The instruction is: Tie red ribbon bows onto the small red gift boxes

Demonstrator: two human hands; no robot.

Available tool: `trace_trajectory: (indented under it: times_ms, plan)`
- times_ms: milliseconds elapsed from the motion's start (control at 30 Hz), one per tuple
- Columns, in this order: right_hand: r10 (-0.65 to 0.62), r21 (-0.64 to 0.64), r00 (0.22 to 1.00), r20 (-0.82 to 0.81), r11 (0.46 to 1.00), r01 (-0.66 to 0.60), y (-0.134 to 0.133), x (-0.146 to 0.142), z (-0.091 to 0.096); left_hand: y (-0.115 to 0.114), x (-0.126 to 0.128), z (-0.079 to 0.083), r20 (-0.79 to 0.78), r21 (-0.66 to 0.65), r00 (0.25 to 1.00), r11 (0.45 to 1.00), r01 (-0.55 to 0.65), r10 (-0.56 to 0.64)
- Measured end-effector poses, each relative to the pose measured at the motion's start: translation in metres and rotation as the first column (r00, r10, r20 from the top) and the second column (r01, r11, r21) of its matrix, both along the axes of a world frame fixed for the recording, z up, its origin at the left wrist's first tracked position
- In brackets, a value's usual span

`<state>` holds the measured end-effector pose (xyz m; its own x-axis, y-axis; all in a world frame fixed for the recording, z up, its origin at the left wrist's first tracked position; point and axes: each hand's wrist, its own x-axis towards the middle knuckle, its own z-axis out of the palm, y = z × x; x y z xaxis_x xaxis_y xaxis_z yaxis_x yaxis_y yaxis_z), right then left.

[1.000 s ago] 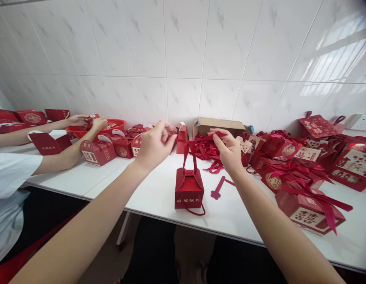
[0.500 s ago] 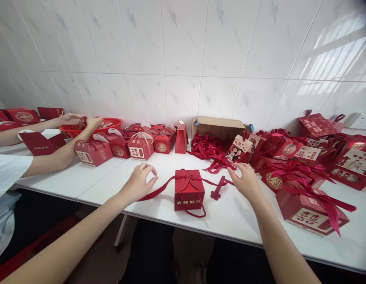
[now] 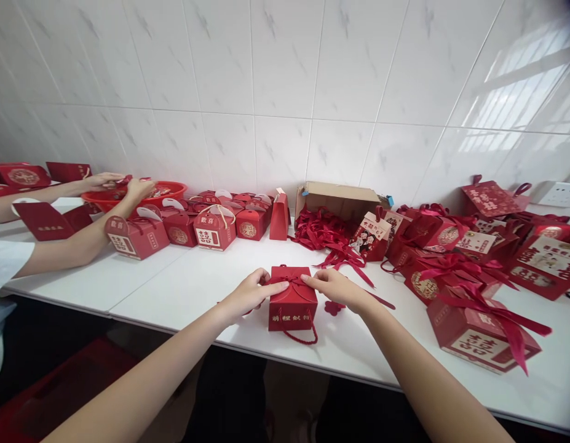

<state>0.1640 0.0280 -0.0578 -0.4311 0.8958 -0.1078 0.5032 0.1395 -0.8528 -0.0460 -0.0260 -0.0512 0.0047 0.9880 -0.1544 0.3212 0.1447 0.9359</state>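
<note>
A small red gift box (image 3: 292, 301) stands upright near the table's front edge. Gold characters mark its front, and a twisted cord handle (image 3: 303, 339) hangs down in front. Thin red ribbon (image 3: 294, 280) crosses the petal-shaped flaps on the lid and is knotted at the middle. From the left, my left hand (image 3: 251, 291) reaches onto the lid, its fingers curled and its thumb at the knot. My right hand (image 3: 335, 288) pinches at the knot from the other side. One ribbon tail (image 3: 381, 300) sticks out beyond my right wrist, and a flower-shaped ribbon end (image 3: 334, 308) lies beneath that hand.
Behind, a cardboard carton (image 3: 342, 192) spills red ribbons (image 3: 324, 227). Ribboned boxes (image 3: 482, 335) crowd the right side. Several handled boxes (image 3: 214, 231) stand back left. Farther left, a co-worker's hands (image 3: 139, 187) work over a red basin (image 3: 174, 191).
Both my hands have come inward from the ribbon's two sides to the knot on the lid. The view has shifted slightly.
</note>
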Motion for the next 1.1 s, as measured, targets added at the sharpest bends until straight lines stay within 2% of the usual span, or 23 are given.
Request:
trace_trajectory:
  times_ms: [100, 233, 300, 400, 533, 733, 833, 933, 1100]
  plan:
    - [0.065, -0.030, 0.998, 0.026, 0.998, -0.064, -0.007, 0.005, 0.013, -0.002, 0.000, 0.003, -0.009, 0.046, 0.999, 0.998, 0.037, -0.037]
    - [0.096, -0.042, 0.991, -0.088, 0.994, -0.100, -0.015, 0.008, 0.019, -0.004, 0.003, 0.001, 0.023, 0.161, 0.999, 0.986, 0.037, -0.042]
    - [0.107, -0.045, 0.983, -0.152, 0.992, -0.115, -0.016, 0.008, 0.017, -0.004, 0.004, -0.002, -0.001, 0.211, 1.000, 0.977, 0.008, -0.008]
    - [0.125, -0.037, 0.959, -0.254, 0.990, -0.139, -0.013, 0.009, 0.010, -0.004, 0.005, -0.005, -0.084, 0.279, 0.991, 0.957, -0.078, 0.105]
    - [0.156, -0.037, 0.938, -0.310, 0.984, -0.176, -0.006, 0.015, 0.004, -0.006, 0.005, -0.009, -0.127, 0.304, 0.973, 0.941, -0.148, 0.194]
    - [0.155, 0.016, 0.948, -0.279, 0.987, -0.157, 0.001, 0.022, 0.001, -0.007, 0.004, -0.014, -0.124, 0.240, 0.968, 0.953, -0.183, 0.217]
    - [0.145, -0.044, 0.941, -0.306, 0.985, -0.166, 0.000, 0.021, 0.002, -0.005, 0.003, -0.013, -0.028, 0.173, 0.991, 0.977, -0.124, 0.131]
    - [0.186, -0.127, 0.935, -0.303, 0.964, -0.233, -0.002, 0.019, 0.003, -0.005, 0.005, -0.011, 0.089, 0.090, 0.994, 0.994, -0.063, 0.055]
    - [0.169, -0.195, 0.942, -0.291, 0.953, -0.231, -0.005, 0.015, 0.005, -0.006, 0.007, -0.014, 0.210, 0.006, 0.976, 0.999, -0.051, 0.049]
